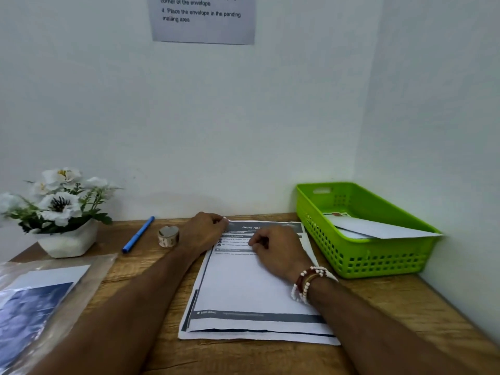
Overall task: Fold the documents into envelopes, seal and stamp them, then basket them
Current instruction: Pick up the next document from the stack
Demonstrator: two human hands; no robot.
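A small stack of printed documents [251,290] lies flat on the wooden desk in front of me. My left hand [204,231] pinches the top sheet's far left corner. My right hand [276,250], with a beaded bracelet on its wrist, rests curled on the upper part of the sheet, fingertips at the paper. A green plastic basket [378,262] stands at the right against the wall, holding white envelopes [378,228]. One of them has a stamp [337,214]. A roll of stamps [168,236] sits left of my left hand.
A blue pen [138,234] lies left of the stamp roll. A white pot of artificial flowers [62,209] stands at the far left. A clear plastic pack of envelopes [40,301] lies at the near left. An instruction sheet [203,18] hangs on the wall.
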